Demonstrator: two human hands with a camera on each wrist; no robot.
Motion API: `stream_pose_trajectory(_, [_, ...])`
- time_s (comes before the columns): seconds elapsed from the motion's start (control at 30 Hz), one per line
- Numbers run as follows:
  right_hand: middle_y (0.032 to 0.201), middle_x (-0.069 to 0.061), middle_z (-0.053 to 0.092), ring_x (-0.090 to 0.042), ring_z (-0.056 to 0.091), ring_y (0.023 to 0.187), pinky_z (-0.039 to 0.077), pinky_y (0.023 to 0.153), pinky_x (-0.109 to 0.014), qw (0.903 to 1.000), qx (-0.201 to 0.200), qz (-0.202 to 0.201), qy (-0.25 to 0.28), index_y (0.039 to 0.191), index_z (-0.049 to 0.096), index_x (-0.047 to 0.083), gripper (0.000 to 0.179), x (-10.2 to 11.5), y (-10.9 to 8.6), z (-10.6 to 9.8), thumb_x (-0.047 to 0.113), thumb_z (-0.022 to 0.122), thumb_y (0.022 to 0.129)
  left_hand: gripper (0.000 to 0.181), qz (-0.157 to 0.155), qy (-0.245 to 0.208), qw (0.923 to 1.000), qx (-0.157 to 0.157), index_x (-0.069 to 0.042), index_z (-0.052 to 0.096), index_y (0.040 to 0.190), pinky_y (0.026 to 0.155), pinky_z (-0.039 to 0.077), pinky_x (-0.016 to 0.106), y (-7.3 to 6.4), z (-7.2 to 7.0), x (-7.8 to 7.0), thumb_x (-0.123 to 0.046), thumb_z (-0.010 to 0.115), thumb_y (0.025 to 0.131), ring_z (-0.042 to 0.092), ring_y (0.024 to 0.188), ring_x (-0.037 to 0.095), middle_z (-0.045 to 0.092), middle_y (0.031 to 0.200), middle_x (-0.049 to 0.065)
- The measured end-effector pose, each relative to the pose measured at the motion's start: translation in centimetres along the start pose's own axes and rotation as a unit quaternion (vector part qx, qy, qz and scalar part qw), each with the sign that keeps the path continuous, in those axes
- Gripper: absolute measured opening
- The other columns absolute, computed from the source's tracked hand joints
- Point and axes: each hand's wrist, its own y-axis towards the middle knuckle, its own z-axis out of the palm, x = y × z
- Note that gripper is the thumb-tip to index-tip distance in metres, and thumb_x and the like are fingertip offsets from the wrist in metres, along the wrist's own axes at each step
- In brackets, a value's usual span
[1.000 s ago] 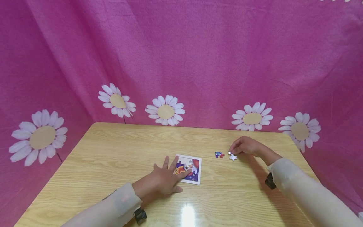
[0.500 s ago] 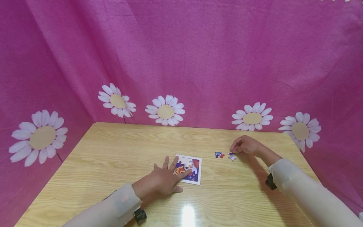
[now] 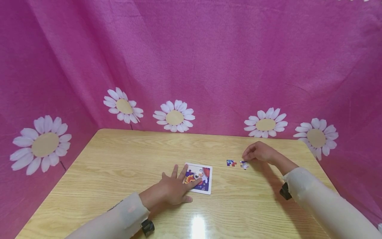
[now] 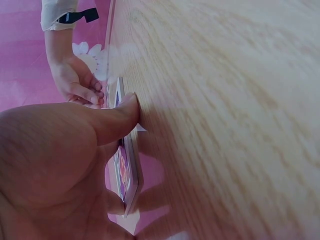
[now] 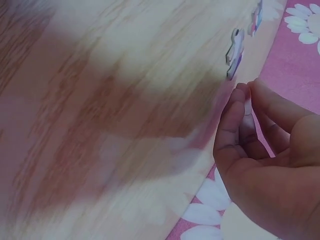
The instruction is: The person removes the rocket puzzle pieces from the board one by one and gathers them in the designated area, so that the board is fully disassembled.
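My left hand (image 3: 174, 189) lies with spread fingers over the left side of a small white-framed picture puzzle (image 3: 210, 179) on the table. Its thumb is beside the board's near edge. In the left wrist view, the puzzle (image 4: 125, 167) appears edge-on beyond the thumb. To the right, my right hand (image 3: 261, 153) has curled fingers with thumb and index tips together. Just in front of those tips lies a jigsaw piece (image 3: 244, 165); in the right wrist view the jigsaw piece (image 5: 235, 52) looks slightly apart from them. Nothing shows between the fingers.
A second jigsaw piece (image 3: 230, 163), blue and red, lies left of the first. All rest on a wooden table (image 3: 134, 149). Behind it hangs a pink curtain (image 3: 209, 66) with daisies. A light reflection shines near the table's front.
The jigsaw piece near my right hand looked glaring white earlier; now its colours show. My right fingertips have drawn slightly away to the right. The left hand has stayed on the puzzle.
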Motion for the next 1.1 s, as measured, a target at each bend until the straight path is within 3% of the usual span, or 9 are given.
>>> stream_pose_trajectory(0.2, [0.104,-0.018,0.076,-0.009,0.064,0.088,0.056,0.077,-0.027,0.9999,0.001,-0.010,0.007,0.109,0.073,-0.012,0.021,0.7,0.0,0.3,0.003,0.071,0.095,0.071,-0.005,0.000,1.0000,0.005,-0.062,0.019,0.157,0.109,0.022,0.080,-0.1,-0.1,-0.1,-0.062,0.058,0.097,0.002,0.156,0.049,-0.001,0.175,0.010])
stream_pose_trajectory(0.4, [0.097,-0.016,0.075,-0.006,0.061,0.078,0.054,0.070,-0.024,0.9987,0.012,-0.026,0.043,0.109,0.070,-0.016,0.023,1.9,0.4,1.1,0.000,0.071,0.094,0.072,-0.006,-0.001,1.0000,0.007,-0.061,0.019,0.157,0.110,0.022,0.080,-0.1,-0.2,-0.1,-0.061,0.058,0.097,0.002,0.156,0.049,-0.001,0.175,0.010])
stream_pose_trajectory(0.7, [0.095,-0.012,0.074,-0.013,0.063,0.080,0.058,0.076,-0.031,0.9980,0.025,-0.032,0.049,0.109,0.071,-0.014,0.022,3.3,1.2,2.8,0.002,0.071,0.095,0.072,-0.008,0.000,1.0000,0.006,-0.061,0.020,0.157,0.109,0.023,0.081,-0.1,-0.2,-0.1,-0.062,0.058,0.096,0.003,0.156,0.050,0.000,0.175,0.010])
stream_pose_trajectory(0.97, [0.076,-0.007,0.064,-0.016,0.053,0.066,0.049,0.063,-0.031,0.9985,0.024,-0.036,0.032,0.110,0.072,-0.012,0.023,4.1,1.8,3.8,0.005,0.072,0.095,0.072,-0.006,0.010,0.9999,0.002,-0.060,0.020,0.157,0.107,0.025,0.081,-0.2,-0.3,-0.2,-0.063,0.057,0.096,0.004,0.156,0.051,0.001,0.174,0.011])
stream_pose_trajectory(1.1, [0.083,-0.009,0.070,-0.015,0.059,0.070,0.054,0.066,-0.031,0.9985,0.025,-0.031,0.039,0.111,0.071,-0.013,0.023,4.6,2.1,4.5,0.004,0.072,0.095,0.071,-0.006,0.010,0.9999,0.001,-0.059,0.021,0.157,0.107,0.026,0.081,-0.2,-0.3,-0.3,-0.063,0.057,0.096,0.005,0.155,0.052,0.002,0.174,0.011])
